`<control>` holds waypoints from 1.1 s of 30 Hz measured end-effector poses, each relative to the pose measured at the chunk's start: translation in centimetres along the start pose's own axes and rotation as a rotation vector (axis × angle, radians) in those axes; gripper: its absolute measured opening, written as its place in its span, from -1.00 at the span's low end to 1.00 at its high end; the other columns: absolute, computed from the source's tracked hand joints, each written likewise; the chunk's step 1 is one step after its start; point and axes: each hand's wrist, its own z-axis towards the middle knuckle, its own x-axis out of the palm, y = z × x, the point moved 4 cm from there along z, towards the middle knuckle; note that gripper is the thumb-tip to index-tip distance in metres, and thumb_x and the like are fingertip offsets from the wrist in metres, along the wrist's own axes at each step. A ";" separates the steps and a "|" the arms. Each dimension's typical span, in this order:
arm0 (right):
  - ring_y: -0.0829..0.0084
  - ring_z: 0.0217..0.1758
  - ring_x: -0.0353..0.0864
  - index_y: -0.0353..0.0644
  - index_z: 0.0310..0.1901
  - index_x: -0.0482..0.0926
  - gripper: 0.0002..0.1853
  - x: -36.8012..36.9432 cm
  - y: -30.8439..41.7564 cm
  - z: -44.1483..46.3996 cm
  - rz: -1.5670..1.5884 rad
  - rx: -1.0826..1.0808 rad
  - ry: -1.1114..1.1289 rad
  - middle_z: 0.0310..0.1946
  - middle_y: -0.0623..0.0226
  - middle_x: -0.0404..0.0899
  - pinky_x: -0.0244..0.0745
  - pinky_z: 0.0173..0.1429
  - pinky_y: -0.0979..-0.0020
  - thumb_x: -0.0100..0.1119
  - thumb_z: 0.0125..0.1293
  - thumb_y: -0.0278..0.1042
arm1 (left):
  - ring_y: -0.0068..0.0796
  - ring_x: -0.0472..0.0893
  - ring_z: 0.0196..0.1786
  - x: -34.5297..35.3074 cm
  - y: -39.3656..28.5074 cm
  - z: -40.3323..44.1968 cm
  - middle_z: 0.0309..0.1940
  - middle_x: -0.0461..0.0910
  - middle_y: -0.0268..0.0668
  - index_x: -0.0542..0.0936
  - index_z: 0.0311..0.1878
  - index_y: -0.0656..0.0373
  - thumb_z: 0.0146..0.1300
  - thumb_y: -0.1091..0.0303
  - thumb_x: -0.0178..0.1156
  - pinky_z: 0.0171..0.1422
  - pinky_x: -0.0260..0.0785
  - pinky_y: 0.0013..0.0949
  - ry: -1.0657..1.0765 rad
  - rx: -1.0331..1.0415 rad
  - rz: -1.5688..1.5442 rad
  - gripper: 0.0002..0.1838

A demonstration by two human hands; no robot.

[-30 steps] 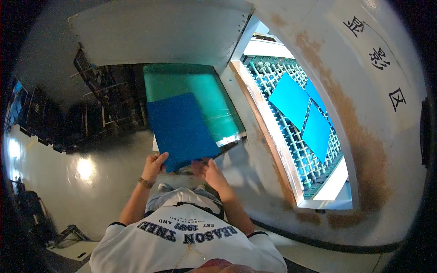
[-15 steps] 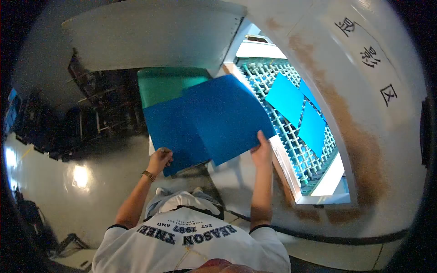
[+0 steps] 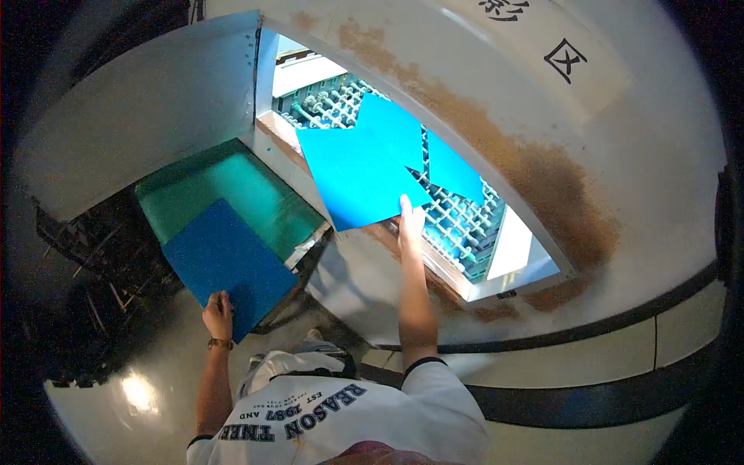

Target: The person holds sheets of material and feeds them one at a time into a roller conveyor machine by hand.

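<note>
In my right hand (image 3: 410, 221) is a thin blue panel (image 3: 353, 178), pinched at its lower right corner, thumb on top. The panel is tilted over the near edge of the lit opening, partly covering the roller conveyor (image 3: 453, 211) inside. My left hand (image 3: 218, 312) grips the near edge of a second, darker-looking blue panel (image 3: 232, 260). That panel overlaps the front part of a green surface (image 3: 248, 174); whether it rests there I cannot tell. Two more blue panels, a nearer one (image 3: 395, 128) and a farther one (image 3: 453, 170), lie on the rollers.
A pale machine housing (image 3: 496, 325) with rust-brown stains frames the opening, with black characters above it. A raised grey cover (image 3: 147, 101) stands to the left of the opening. Dark clutter (image 3: 93, 271) lies beside the green surface at left.
The two panels, overlapping in front of me before, are now apart. My right hand has carried one over the rollers, while the other stays in my left hand. The view has swung right.
</note>
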 end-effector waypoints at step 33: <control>0.62 -0.19 0.38 -0.35 -0.09 0.45 -0.65 0.7 2.0 -1.4 -0.055 -0.040 -0.013 -0.19 0.39 0.49 0.29 -0.08 0.54 0.01 0.29 -0.19 | -0.60 0.40 -0.67 0.2 0.8 -0.4 -0.72 0.43 -0.34 0.45 -0.49 0.20 0.27 0.28 0.02 -0.58 0.22 -0.45 -0.081 -0.043 0.015 -0.75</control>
